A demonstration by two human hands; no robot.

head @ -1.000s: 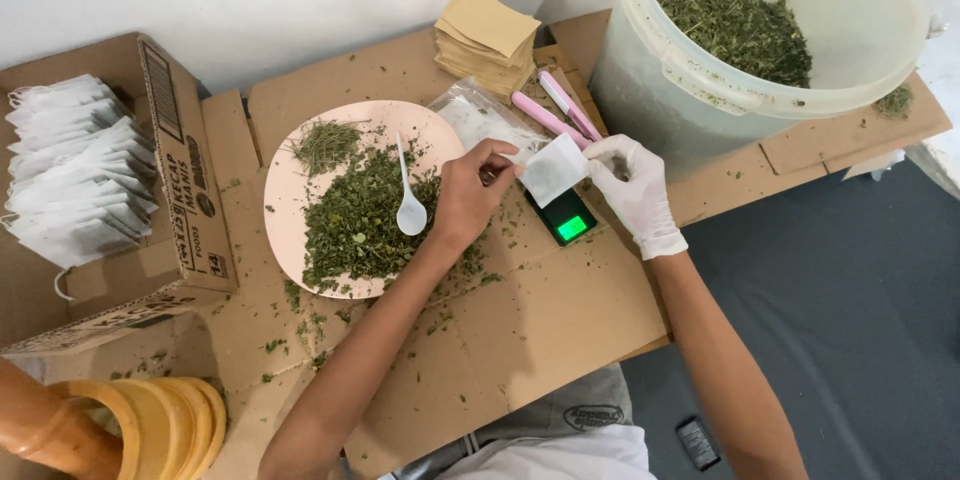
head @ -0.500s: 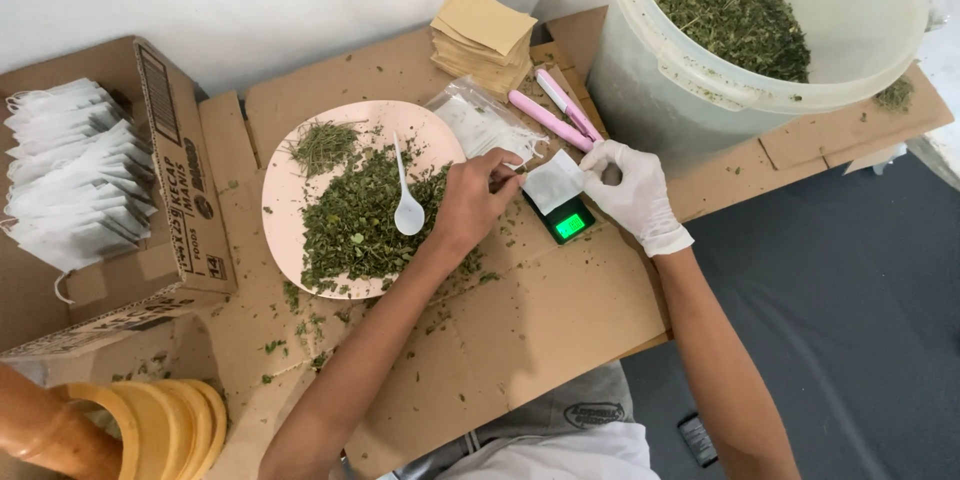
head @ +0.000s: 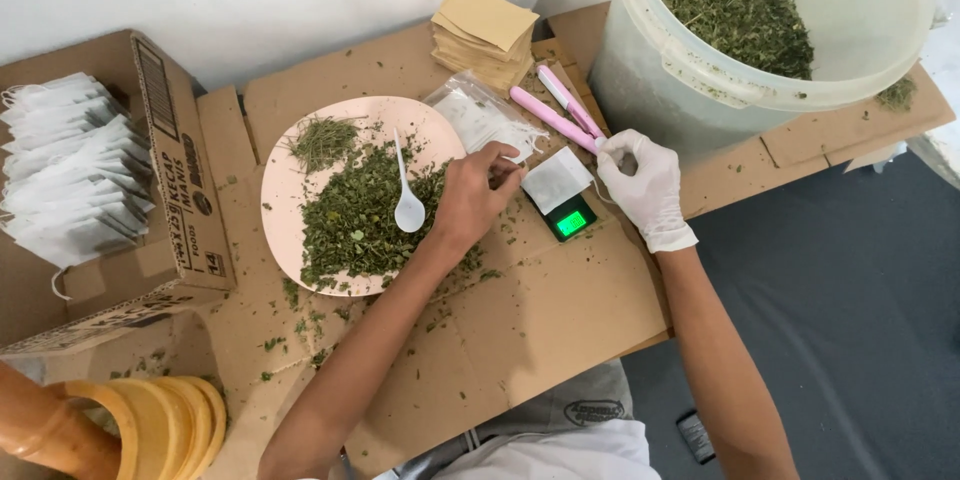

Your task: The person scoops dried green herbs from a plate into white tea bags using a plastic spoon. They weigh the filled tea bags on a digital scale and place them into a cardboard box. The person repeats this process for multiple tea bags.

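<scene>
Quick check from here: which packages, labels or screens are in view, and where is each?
Brown cardboard box, far left, printed side, holds white sachets.
Clear plastic bag, right of the pink plate.
Small black scale, between both hands, glowing green screen.
Tan paper envelope stack, against the wall.
Small white sachet on the scale.

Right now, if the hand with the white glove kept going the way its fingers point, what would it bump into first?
The gloved right hand points up and left, so it would probably meet the pink tool first; its fingertips look almost against that tool's near end already. Depth is hard to judge from above.
</scene>
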